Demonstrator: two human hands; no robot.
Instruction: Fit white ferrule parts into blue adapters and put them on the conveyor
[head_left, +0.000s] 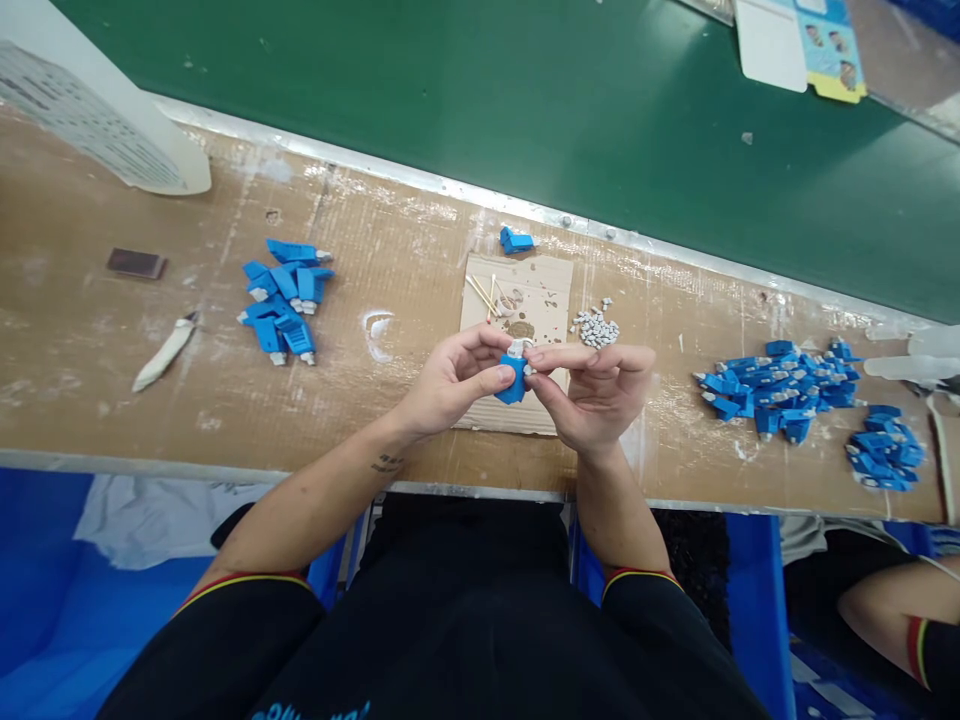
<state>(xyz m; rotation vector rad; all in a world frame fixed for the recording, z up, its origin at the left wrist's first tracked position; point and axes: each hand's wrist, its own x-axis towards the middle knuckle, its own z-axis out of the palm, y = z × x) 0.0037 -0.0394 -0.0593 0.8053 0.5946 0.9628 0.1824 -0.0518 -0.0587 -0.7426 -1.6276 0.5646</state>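
Over the cardboard sheet point(559, 277), the left hand point(451, 383) grips a blue part point(512, 390) while the right hand point(596, 400) pinches a small pale piece point(528, 370) at that part's side, near a pile of grey pieces point(598, 329).

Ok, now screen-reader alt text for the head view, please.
A person's left hand holds a small blue part, the right hand close against it, above stained cardboard on a workbench. Small grey pieces lie nearby, with piles of blue parts to either side.
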